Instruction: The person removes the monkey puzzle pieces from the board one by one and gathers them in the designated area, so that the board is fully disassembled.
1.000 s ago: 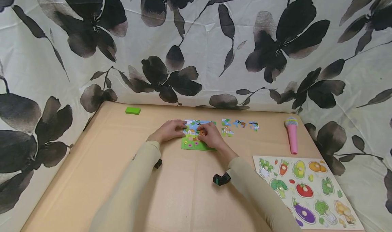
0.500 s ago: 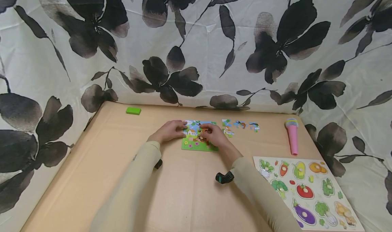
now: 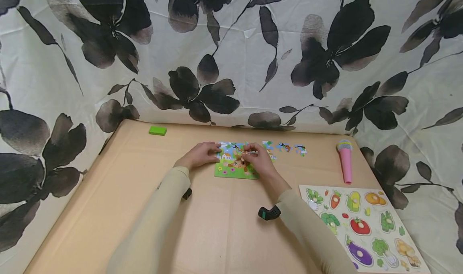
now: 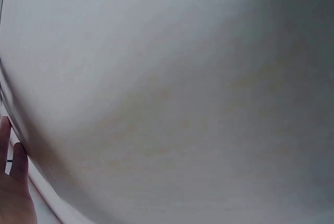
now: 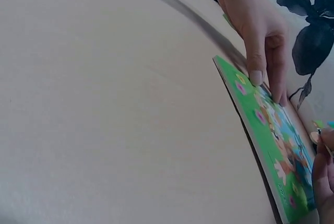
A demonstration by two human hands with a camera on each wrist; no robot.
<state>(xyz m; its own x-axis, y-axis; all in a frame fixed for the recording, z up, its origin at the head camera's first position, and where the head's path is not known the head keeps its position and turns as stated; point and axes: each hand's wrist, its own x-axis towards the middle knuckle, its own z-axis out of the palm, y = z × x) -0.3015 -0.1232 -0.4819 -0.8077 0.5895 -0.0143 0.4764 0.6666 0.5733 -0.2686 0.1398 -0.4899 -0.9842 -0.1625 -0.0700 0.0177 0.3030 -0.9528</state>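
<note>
A jigsaw puzzle board (image 3: 226, 172) with a green border, houses, flowers and a brown cartoon animal lies flat near the far side of the table. My left hand (image 3: 200, 155) rests its thumb and fingertips along the board's left edge; the right wrist view shows these fingers (image 5: 278, 89) fairly straight. Over the board's right part, my right hand (image 3: 261, 161) pinches a small puzzle piece (image 5: 315, 136) between thumb and fingers. Its printed side is mostly hidden. Several loose puzzle pieces (image 3: 283, 146) lie just right of the board. The left wrist view shows mostly tabletop.
A pink toy microphone (image 3: 345, 161) lies at the right. Nearer to me is a white vegetable peg board (image 3: 365, 209), partly under my right sleeve. A green block (image 3: 157, 131) sits at the far left. Floral cloth (image 3: 246, 65) hangs behind the table (image 3: 217, 225).
My right hand has shifted a little to the right across the board, uncovering more of the brown animal and overlapping the nearest loose pieces. My left hand has stayed at the left edge.
</note>
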